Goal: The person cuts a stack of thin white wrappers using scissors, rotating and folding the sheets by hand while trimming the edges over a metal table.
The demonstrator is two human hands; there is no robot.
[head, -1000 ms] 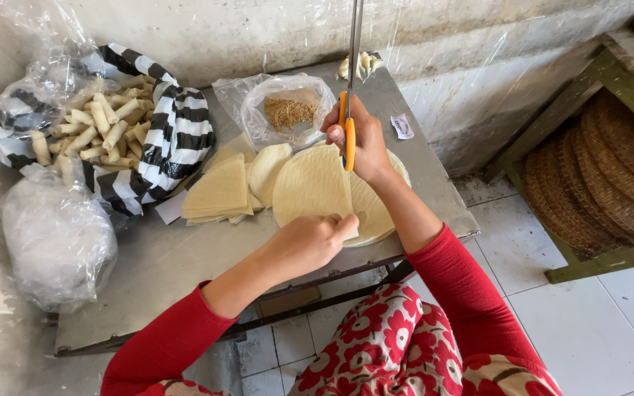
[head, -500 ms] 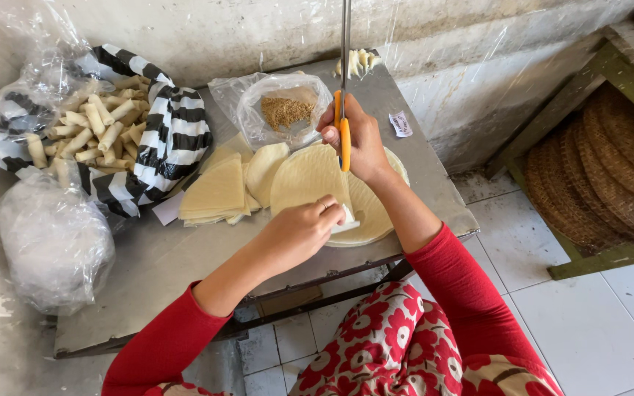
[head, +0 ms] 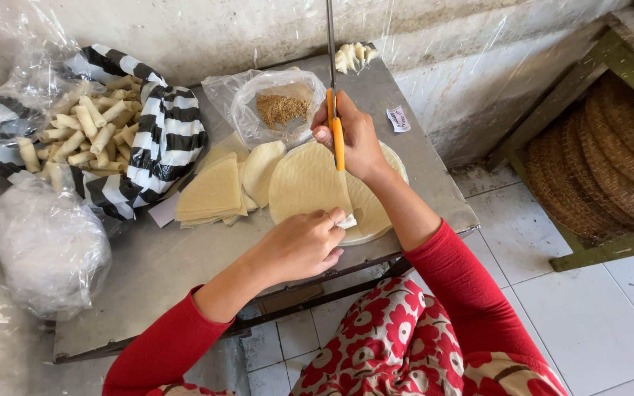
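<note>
Clearly, two hands are seen over a grey metal table [head: 148, 271], both belonging to the person in red sleeves. One knife [head: 334, 110] with an orange handle is held by the right hand [head: 357, 139]; the fingers are closed fully around the handle, and the long thin blade points to 12 o'clock, away from the person. The left hand [head: 302, 246] is curled, and its fingertips are pinched on the near edge of the round wrapper stack [head: 310, 183], where a small white piece is gripped.

One round stack of thin wrappers is counted, at the middle of the table, between the two hands. It is pale cream, flat, and a straight cut line is seen across it below the knife. At 9 o'clock from it, one half-round piece [head: 262, 170] lies, and further at 9 o'clock one pile of cut wedge-shaped sheets [head: 213, 194] is placed, with the sheets lying one over another; their exact number cannot be told.

At 12 o'clock from the stack, one clear bag with brown crumbs [head: 280, 108] is set. At 10 o'clock, one black-and-white striped cloth [head: 159, 139] is holding many rolled sticks [head: 82, 132], too many to count. At 8 o'clock, one tied cloudy plastic bag [head: 49, 246] rests. A small white label [head: 398, 119] lies at 2 o'clock.
</note>
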